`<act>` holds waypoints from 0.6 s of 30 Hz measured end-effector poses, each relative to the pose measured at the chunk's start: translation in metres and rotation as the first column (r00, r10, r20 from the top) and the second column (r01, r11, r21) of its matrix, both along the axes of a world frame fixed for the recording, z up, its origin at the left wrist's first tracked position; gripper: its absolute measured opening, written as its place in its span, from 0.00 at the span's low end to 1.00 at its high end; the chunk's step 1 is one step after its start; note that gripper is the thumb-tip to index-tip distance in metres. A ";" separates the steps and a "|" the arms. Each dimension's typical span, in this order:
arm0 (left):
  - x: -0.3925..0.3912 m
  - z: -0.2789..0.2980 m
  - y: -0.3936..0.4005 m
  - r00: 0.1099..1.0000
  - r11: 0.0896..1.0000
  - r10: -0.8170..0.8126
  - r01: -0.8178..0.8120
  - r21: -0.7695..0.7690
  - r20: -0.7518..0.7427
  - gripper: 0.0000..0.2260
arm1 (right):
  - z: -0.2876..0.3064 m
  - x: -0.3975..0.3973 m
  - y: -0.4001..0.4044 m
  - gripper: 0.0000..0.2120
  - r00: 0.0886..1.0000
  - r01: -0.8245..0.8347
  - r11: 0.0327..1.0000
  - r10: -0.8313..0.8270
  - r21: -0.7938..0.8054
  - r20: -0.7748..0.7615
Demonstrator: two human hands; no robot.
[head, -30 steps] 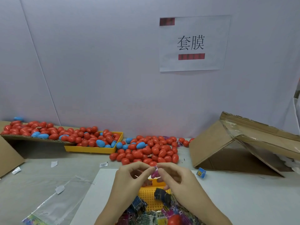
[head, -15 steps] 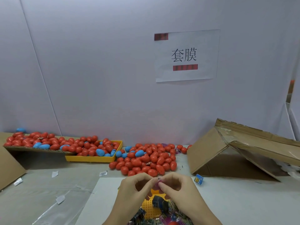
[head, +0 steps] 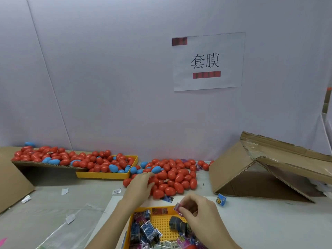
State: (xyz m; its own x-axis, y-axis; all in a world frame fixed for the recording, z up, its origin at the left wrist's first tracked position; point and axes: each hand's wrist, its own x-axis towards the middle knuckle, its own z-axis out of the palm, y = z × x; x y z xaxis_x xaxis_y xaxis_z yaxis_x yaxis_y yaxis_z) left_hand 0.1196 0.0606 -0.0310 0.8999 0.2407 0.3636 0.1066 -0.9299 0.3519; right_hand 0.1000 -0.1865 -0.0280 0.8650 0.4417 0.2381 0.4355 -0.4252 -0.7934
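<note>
My right hand [head: 199, 211] pinches a small pink packet [head: 177, 207] above a yellow perforated tray [head: 161, 224] holding several small wrapped toy packets [head: 145, 230]. My left hand [head: 140, 186] reaches forward onto a loose pile of red and blue plastic eggs [head: 170, 175] on the table, its fingers spread over the near eggs. Whether it grips one is hidden by the hand.
A second yellow tray [head: 106, 175] and a cardboard flap [head: 45, 164] at the back left carry more eggs. A tipped cardboard box [head: 260, 169] lies at the right. A small blue box [head: 220, 199], clear bags [head: 53, 234] and paper scraps lie on the table.
Both hands were together pinching the pink packet. Now the left hand has let go and moved forward to the egg pile; the right hand keeps the packet. The camera tilted down.
</note>
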 end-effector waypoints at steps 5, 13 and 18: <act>0.011 -0.006 0.000 0.996 1.000 0.021 -0.019 -0.017 0.088 0.12 | -0.002 0.003 0.002 0.08 0.999 0.000 0.998 0.003 -0.063 0.035; -0.037 0.018 -0.043 0.897 0.894 -0.184 0.322 -0.311 0.401 0.15 | -0.004 0.003 0.003 0.12 0.982 -0.090 0.976 0.121 -0.197 0.147; -0.077 0.018 -0.065 0.854 0.765 -0.149 0.419 -0.489 0.498 0.15 | -0.004 -0.001 0.004 0.06 0.982 -0.072 0.983 0.100 -0.171 0.161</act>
